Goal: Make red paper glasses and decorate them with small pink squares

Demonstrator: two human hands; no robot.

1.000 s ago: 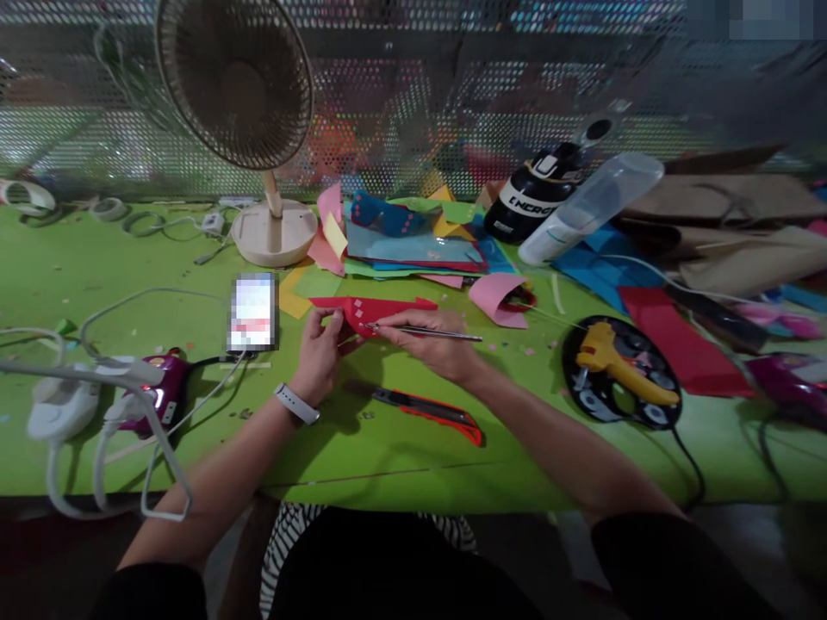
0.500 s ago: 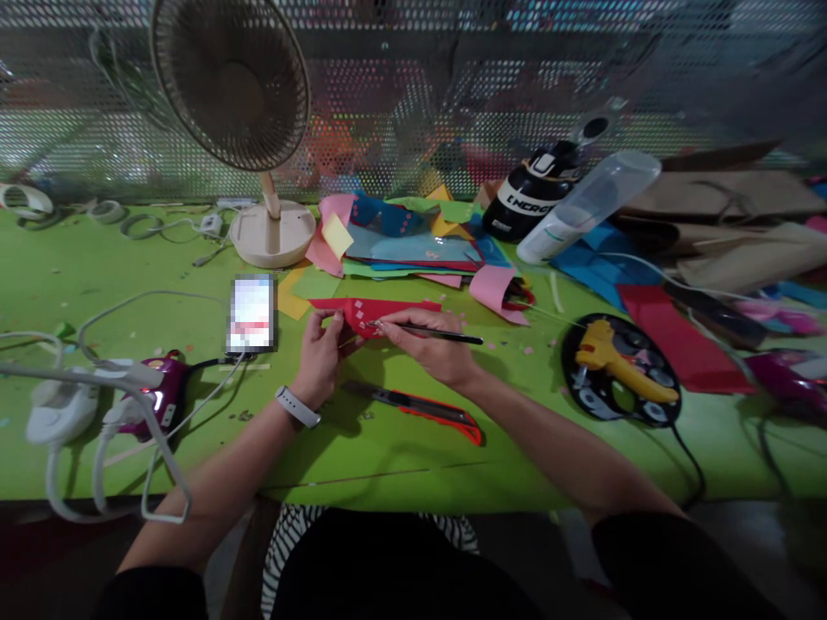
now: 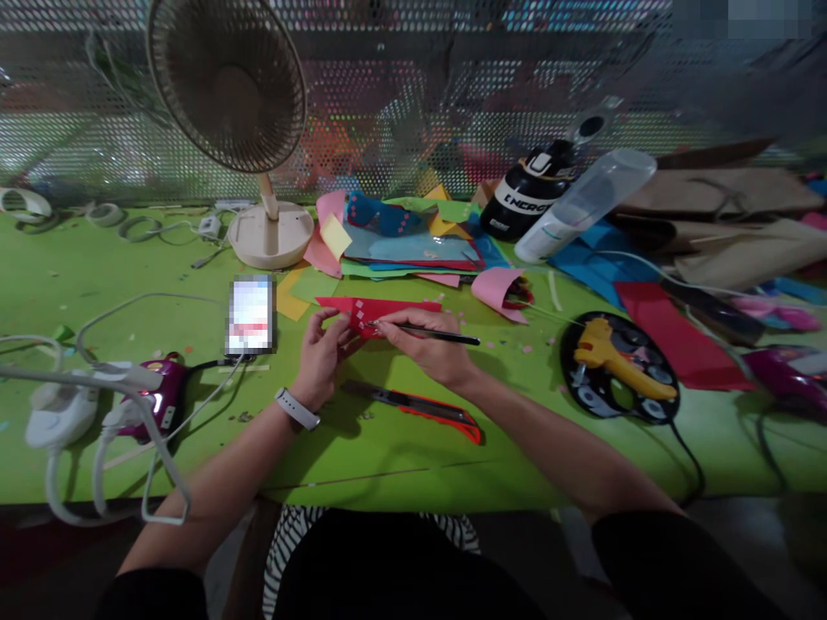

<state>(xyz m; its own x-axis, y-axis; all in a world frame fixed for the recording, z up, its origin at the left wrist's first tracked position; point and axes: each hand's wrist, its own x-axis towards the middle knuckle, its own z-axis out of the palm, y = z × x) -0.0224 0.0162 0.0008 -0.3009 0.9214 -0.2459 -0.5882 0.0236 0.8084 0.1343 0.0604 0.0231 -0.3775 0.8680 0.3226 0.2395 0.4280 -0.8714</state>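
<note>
A strip of red paper (image 3: 407, 307) with small pale diamond shapes near its left part is pinched in my left hand (image 3: 321, 349), just above the table. My right hand (image 3: 432, 343) grips a slim black pen-like tool (image 3: 445, 334), its fine tip against the paper beside the diamonds; I cannot make out whether it is a pen or a craft knife. Below both hands lies an orange-and-black box cutter (image 3: 419, 407), touched by neither.
Coloured paper sheets (image 3: 413, 250) are piled behind the hands. A phone (image 3: 251, 314), a fan (image 3: 271, 232) and a power strip (image 3: 148, 396) with cables stand left. A yellow glue gun (image 3: 620, 366) rests on a black tray at right, near a black bottle (image 3: 523, 202).
The fingers of my left hand have shifted slightly on the red paper, which has moved a little to the right. The tool's tip stays at nearly the same spot.
</note>
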